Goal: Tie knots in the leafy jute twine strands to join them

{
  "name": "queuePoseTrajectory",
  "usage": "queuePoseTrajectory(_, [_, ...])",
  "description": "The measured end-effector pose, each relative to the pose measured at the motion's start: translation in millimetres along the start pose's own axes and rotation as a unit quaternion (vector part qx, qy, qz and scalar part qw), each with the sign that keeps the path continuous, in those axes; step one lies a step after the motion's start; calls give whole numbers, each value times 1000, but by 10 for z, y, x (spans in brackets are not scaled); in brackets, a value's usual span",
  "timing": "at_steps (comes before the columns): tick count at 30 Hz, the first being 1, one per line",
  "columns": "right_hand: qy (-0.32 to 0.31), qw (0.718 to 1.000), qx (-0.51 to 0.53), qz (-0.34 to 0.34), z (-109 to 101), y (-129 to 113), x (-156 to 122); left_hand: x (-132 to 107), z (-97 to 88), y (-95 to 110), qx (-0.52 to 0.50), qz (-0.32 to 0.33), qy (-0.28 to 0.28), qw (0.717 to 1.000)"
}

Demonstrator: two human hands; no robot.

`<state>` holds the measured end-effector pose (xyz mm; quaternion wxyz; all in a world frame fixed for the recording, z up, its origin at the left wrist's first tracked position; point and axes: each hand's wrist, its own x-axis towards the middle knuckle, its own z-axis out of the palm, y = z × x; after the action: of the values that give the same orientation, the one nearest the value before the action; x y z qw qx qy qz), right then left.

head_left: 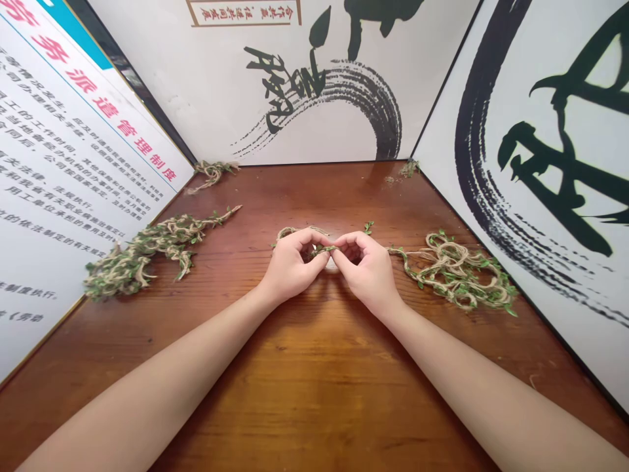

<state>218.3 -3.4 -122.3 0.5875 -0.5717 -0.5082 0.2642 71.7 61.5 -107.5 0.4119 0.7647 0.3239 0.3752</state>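
Standing by the table (314, 387), one sees the person's left hand (289, 262) and right hand (366, 272) drawn together near its middle, backs up and almost touching, both pinching one short leafy jute-twine strand (322, 250). The strand's long axis runs side to side, from the left hand's fingers across the narrow gap to the right hand's, and a loop of it shows beyond the left hand at about 11 o'clock. Neither hand is clearly nearer: the strand lies at 3 o'clock from the left hand and 9 o'clock from the right. A tangled heap of similar twine (455, 275) sits at 3 o'clock from the right hand, a longer twisted length (152, 252) lies at 9 o'clock from the left, and a small scrap (212, 172) rests in the far corner.
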Motion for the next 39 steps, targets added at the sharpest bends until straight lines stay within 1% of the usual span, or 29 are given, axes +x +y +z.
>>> queuePoseTrajectory(7, [3, 1000, -9, -16, -16, -21, -12, -10, 41, 4, 47, 30, 31, 998])
queuePoseTrajectory(12, [-19, 1000, 16, -14, -28, -43, -12, -2, 37, -1, 54, 0, 66, 996])
queuePoseTrajectory(14, [-11, 999, 43, -6, -21, -27, -5, 2, 35, 0, 41, -9, 62, 997])
queuePoseTrajectory(17, [-3, 997, 72, 11, -11, 4, 8, 2, 35, 4, 20, -1, 55, 998])
queuePoseTrajectory(22, [-42, 995, 82, 31, -16, 9, 27, -10, 26, 9, -4, -2, 64, 998])
queuePoseTrajectory(25, [-46, 995, 76, 35, -21, 5, 35, -11, 19, 13, 3, 5, 64, 998])
queuePoseTrajectory(32, [-9, 1000, 22, 14, -19, 20, 30, 2, 17, 15, 35, 46, 56, 997])
queuePoseTrajectory(39, [-9, 1000, -10, -19, -16, -22, -10, -7, 10, 1, 38, 45, 52, 997])
